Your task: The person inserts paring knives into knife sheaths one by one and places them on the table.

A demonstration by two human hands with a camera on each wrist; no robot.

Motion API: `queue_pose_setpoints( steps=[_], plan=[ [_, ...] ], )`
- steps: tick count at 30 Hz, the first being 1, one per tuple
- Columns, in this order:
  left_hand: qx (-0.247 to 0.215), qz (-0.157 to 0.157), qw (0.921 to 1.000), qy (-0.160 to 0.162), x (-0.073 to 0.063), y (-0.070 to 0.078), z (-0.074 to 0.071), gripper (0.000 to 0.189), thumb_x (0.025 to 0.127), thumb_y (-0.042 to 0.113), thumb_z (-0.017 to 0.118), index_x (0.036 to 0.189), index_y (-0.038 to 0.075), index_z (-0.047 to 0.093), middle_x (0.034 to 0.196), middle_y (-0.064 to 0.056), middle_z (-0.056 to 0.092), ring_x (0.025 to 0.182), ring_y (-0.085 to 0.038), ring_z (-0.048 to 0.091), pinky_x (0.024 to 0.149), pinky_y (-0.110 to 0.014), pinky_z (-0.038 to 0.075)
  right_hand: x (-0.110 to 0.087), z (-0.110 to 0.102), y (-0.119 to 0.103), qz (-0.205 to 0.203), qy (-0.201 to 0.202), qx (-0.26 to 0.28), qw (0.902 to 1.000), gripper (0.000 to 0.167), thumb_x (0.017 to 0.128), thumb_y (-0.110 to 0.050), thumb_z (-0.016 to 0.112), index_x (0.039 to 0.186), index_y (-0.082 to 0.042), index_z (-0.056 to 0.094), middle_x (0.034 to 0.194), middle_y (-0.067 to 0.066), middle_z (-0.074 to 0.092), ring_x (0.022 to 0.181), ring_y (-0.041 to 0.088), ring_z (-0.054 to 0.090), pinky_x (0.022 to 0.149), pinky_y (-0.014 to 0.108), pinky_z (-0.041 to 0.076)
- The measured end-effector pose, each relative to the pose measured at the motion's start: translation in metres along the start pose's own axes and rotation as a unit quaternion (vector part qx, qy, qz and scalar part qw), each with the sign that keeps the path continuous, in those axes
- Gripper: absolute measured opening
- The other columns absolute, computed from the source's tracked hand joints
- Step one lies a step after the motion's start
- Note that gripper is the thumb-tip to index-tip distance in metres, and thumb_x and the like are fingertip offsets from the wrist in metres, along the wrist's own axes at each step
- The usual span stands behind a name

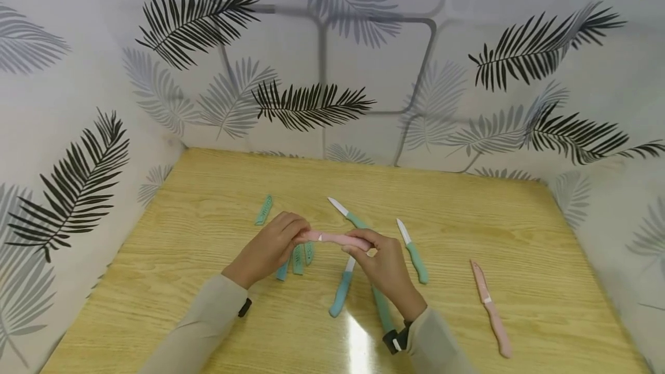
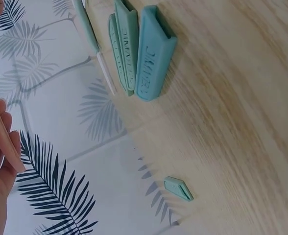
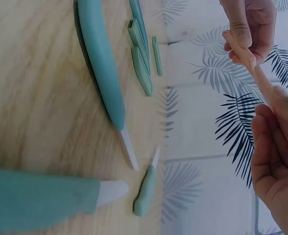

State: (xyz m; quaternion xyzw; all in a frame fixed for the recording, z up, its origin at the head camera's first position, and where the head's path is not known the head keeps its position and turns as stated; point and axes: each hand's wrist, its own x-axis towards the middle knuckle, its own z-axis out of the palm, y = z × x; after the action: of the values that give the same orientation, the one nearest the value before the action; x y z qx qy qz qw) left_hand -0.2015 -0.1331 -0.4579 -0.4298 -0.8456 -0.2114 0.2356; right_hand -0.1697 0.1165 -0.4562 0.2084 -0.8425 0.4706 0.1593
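Note:
A pink knife (image 1: pixel 337 239) is held level above the table, a small bit of white blade showing where its handle meets a pink sheath (image 1: pixel 313 236). My left hand (image 1: pixel 275 245) pinches the sheath end, and my right hand (image 1: pixel 387 264) grips the handle. In the right wrist view the same sheath (image 3: pixel 239 48) and both hands appear. Below the left hand lie a blue sheath (image 2: pixel 155 58) and two green sheaths (image 1: pixel 298 260). Under and near the right hand are a blue-handled knife (image 1: pixel 340 294) and a green handle (image 1: pixel 382 309), partly hidden by the hand.
A green sheath (image 1: pixel 264 210) lies farther back on the left. Two green-handled knives, one behind the hands (image 1: pixel 355 220) and one to the right (image 1: pixel 416 261), have bare white blades. A pink knife in its sheath (image 1: pixel 490 310) lies far right. Patterned cloth (image 1: pixel 363 62) surrounds the wooden table (image 1: pixel 208 189).

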Motion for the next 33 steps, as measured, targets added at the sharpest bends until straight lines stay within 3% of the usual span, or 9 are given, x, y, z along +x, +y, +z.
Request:
queue_pose_setpoints(
  steps=[8,16,22,29,33],
  plan=[
    [0.004,0.014,0.9997,-0.019,-0.001,-0.002,0.001,0.019,0.09,0.008,0.065,0.108,0.003,0.06,0.108,-0.006,0.058,0.1,-0.019,0.056,0.086,-0.026,0.051,0.0,-0.003,-0.001,-0.006,-0.056,-0.088,0.9946,0.021,0.082,-0.014,0.077,0.1,-0.006,0.072,0.082,-0.002,0.067,0.065,0.008,0.05,0.056,0.022,0.046],
    [-0.022,0.042,0.9984,-0.032,0.004,0.001,0.002,0.017,0.092,0.011,0.064,0.108,0.006,0.059,0.107,-0.001,0.059,0.1,-0.015,0.056,0.086,-0.023,0.049,0.007,-0.003,-0.016,-0.043,-0.108,-0.176,0.9776,0.018,0.082,-0.017,0.078,0.097,-0.01,0.072,0.088,-0.002,0.068,0.073,0.009,0.054,0.062,0.023,0.048],
    [0.004,0.067,0.9975,-0.024,0.011,0.004,0.004,0.018,0.09,0.012,0.067,0.105,0.005,0.059,0.103,-0.002,0.059,0.095,-0.015,0.056,0.085,-0.024,0.049,0.011,-0.003,-0.021,-0.089,-0.107,-0.229,0.9634,0.013,0.083,-0.016,0.077,0.092,-0.008,0.073,0.084,0.0,0.068,0.071,0.011,0.055,0.06,0.022,0.048],
    [0.04,0.093,0.9947,-0.021,0.014,0.007,0.009,0.022,0.086,0.013,0.071,0.103,0.005,0.06,0.102,-0.002,0.06,0.095,-0.016,0.059,0.084,-0.025,0.05,0.011,-0.003,-0.023,-0.083,-0.113,-0.269,0.9529,0.012,0.082,-0.017,0.078,0.085,-0.007,0.073,0.079,0.0,0.063,0.07,0.013,0.05,0.06,0.021,0.047],
    [0.031,0.096,0.9949,-0.007,0.012,0.01,0.014,0.02,0.088,0.017,0.069,0.104,0.006,0.063,0.103,-0.001,0.062,0.096,-0.016,0.06,0.085,-0.026,0.05,0.008,-0.006,-0.024,-0.066,-0.126,-0.267,0.9533,0.012,0.081,-0.015,0.079,0.083,-0.005,0.073,0.074,0.0,0.063,0.066,0.012,0.05,0.059,0.02,0.046]
  ],
)
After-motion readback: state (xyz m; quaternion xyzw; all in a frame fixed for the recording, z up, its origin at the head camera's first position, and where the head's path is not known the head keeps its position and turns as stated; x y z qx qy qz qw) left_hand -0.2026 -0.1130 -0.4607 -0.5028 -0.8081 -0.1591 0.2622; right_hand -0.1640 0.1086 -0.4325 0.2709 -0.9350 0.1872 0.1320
